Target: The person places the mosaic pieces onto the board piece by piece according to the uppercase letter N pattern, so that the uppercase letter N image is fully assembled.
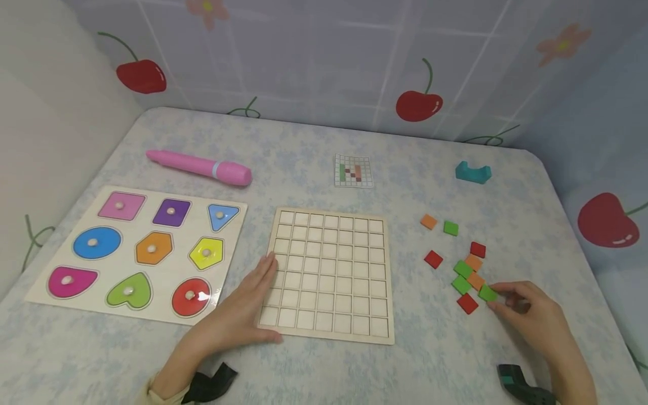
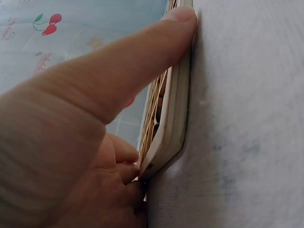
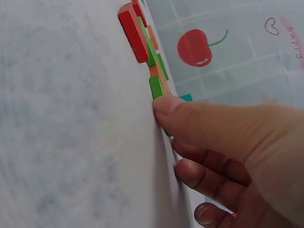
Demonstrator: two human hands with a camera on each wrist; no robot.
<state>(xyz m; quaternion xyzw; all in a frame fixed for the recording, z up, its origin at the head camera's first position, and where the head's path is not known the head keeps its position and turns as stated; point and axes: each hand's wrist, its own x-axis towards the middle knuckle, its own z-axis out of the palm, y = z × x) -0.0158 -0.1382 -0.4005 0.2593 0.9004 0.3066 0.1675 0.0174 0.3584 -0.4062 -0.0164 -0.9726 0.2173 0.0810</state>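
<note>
A wooden grid board [image 1: 329,339] of square cells lies flat in the middle of the table. My left hand [image 1: 240,309] rests at its near left corner, with straight fingers along the left side and the thumb against the front edge. In the left wrist view that thumb [image 2: 137,52] lies along the board's side [image 2: 176,102]. At the right, my right hand [image 1: 536,315] pinches a green square tile [image 1: 487,293] between thumb and fingers. Beside it lie an orange tile [image 1: 476,280], a red tile [image 1: 467,304], a green tile [image 1: 461,284] and several others.
Left of the board lies a knobbed shape puzzle [image 1: 126,256], with a pink pen-shaped object [image 1: 202,167] behind it. A small printed grid card [image 1: 353,171] is beyond the board. A teal curved block [image 1: 473,172] stands at the back right. Patterned walls border the table.
</note>
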